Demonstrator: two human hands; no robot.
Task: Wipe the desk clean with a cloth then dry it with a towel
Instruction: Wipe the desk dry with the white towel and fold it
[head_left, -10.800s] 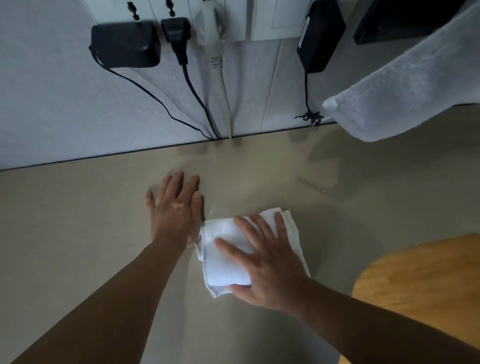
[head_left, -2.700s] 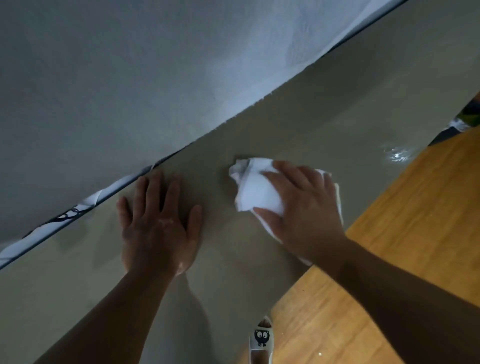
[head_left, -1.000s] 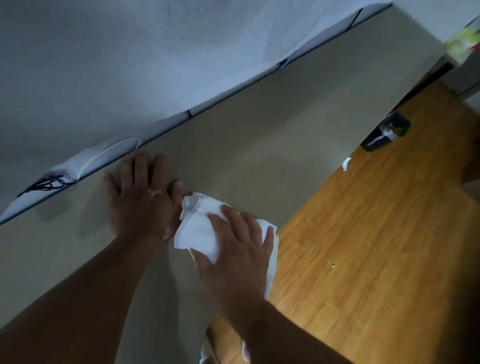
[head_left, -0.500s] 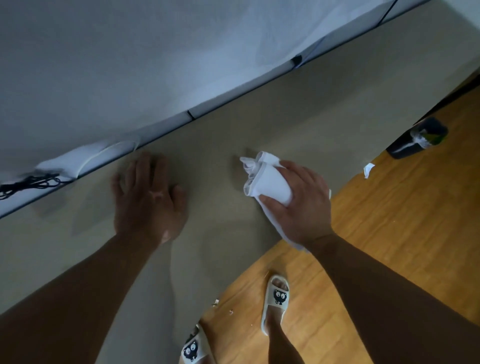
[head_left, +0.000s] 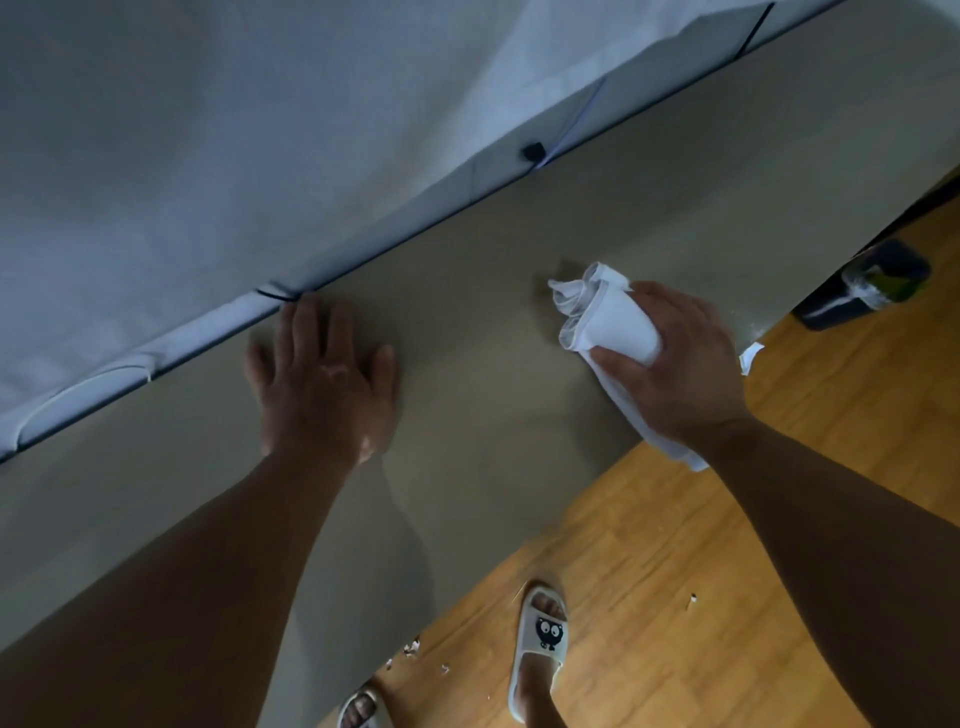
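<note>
Clutched bunched white fabric cloth (head_left: 608, 322), right hand (head_left: 680, 364) fingers curled round; braced left hand (head_left: 322, 384), fingers loosely spread, on beige desk (head_left: 675, 197). Looked limp, light, perhaps damp; best gathered mid-bunch.

The cloth (head_left: 608, 322) is white and bunched into a loose roll, its hemmed edges showing at the crumpled far end. I grip it in my right hand (head_left: 675, 364), thumb on the near side and fingers curled over the top. A tail of it trails out under my wrist, past the desk's front edge. The desk (head_left: 467, 260) is a plain, matte grey-beige top running along the wall. The cloth is near its front edge; whether it touches the surface I can't tell.
</note>
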